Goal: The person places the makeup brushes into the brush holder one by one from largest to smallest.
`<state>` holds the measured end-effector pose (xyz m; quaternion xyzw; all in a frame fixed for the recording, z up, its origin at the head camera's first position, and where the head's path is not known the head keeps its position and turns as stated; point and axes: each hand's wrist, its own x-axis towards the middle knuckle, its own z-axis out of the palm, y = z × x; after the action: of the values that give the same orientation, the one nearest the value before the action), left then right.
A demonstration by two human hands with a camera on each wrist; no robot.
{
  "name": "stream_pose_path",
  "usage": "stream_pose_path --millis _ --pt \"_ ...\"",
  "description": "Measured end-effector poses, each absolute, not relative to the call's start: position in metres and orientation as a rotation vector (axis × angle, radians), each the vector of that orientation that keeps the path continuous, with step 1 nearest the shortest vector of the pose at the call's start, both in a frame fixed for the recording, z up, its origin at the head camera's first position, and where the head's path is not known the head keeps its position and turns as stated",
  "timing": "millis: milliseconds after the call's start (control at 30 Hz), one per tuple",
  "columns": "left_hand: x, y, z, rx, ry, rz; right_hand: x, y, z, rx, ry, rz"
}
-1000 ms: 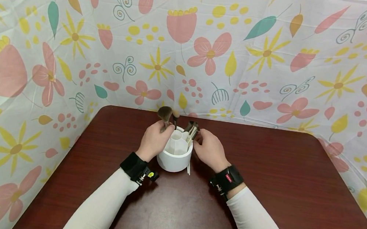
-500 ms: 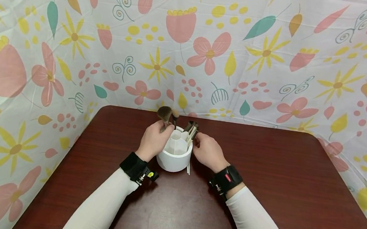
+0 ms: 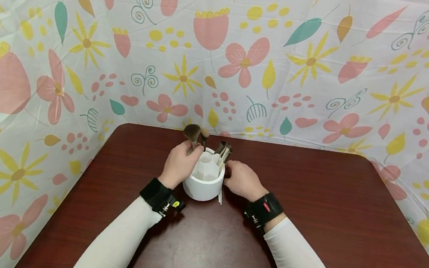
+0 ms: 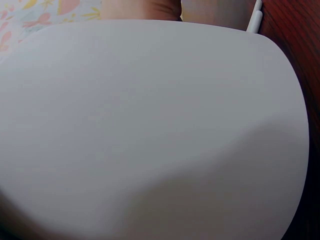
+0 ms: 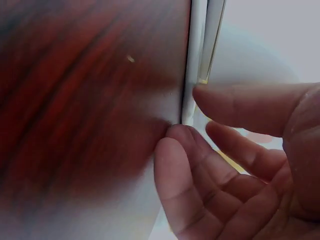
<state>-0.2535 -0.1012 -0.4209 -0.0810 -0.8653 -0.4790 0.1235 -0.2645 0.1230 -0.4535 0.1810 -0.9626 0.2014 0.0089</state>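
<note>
A white round brush holder [image 3: 202, 190] with upright compartments stands on the table; its wall [image 4: 150, 110] fills most of the left wrist view. My left hand [image 3: 179, 161] grips its left rim, fingers mostly hidden. A large makeup brush [image 3: 191, 132] and a smaller brush [image 3: 204, 138] rise beside that thumb. Several short brushes [image 3: 223, 152] lean in the right compartment. Low at the holder's right side is my right hand [image 3: 244, 179]. Its thumb touches a thin white stick [image 5: 197, 35], and curled fingertips lie near the stick's end, apart from the thumb. White sticks [image 3: 220, 197] lie against the holder's base.
The dark red-brown wooden table [image 3: 328, 205] extends on both sides of the holder. Behind and to the left hangs a floral cloth [image 3: 283, 63]. Each wrist wears a black strap with a small camera.
My right hand has come down and slightly towards me along the holder's right side, away from the short brushes. The left hand and the holder have stayed in place.
</note>
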Motion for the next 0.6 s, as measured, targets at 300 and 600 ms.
stream_pose_path --millis 300,600 --pt "-0.2532 -0.1014 -0.4211 -0.238 -2.52 -1.39 -0.2648 0.122 -0.4551 0.622 -3.038 0.58" --pt "-0.2529 -0.1007 -0.4211 -0.236 -2.526 -1.383 -0.2618 0.123 -0.4523 0.67 -3.062 0.52"
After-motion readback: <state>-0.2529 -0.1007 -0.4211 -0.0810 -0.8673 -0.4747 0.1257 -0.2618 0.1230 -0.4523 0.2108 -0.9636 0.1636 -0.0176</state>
